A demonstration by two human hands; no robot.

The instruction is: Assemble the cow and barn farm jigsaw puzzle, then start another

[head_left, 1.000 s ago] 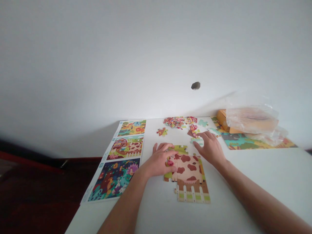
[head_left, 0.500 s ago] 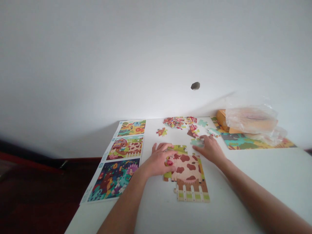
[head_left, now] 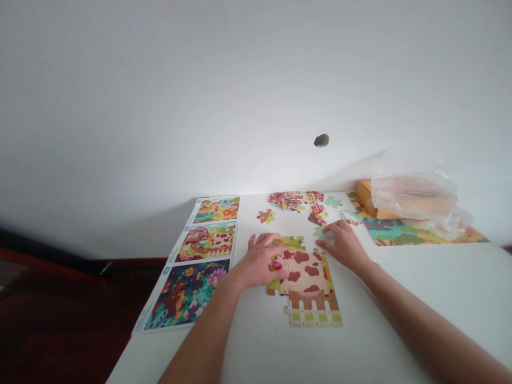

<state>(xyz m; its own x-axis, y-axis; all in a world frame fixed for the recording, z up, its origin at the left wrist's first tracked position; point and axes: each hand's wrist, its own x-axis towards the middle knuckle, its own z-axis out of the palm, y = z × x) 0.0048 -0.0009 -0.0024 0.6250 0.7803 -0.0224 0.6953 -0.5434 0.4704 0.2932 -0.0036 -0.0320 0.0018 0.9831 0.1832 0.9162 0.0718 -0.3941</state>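
A partly joined jigsaw puzzle lies on the white table, with a brown-spotted cow above a white fence. My left hand rests on its left side with fingers and thumb spread, covering part of the cow's head. Beyond the cow's back, my right hand has its thumb and fingers around a pale green puzzle piece, which lies close to the puzzle's upper right corner and is partly hidden by the fingers. Just past that hand are loose red-and-brown pieces and another pale green piece.
A heap of loose pieces lies near the wall, with a single brown-green piece to its left. A sheet with three printed pictures runs along the table's left side. At right, a clear plastic bag and orange box lie on a colourful board.
The joined puzzle has slid slightly away from me and to the left. My right hand and the pale green piece have shifted a little left, while my left hand stays on the puzzle.
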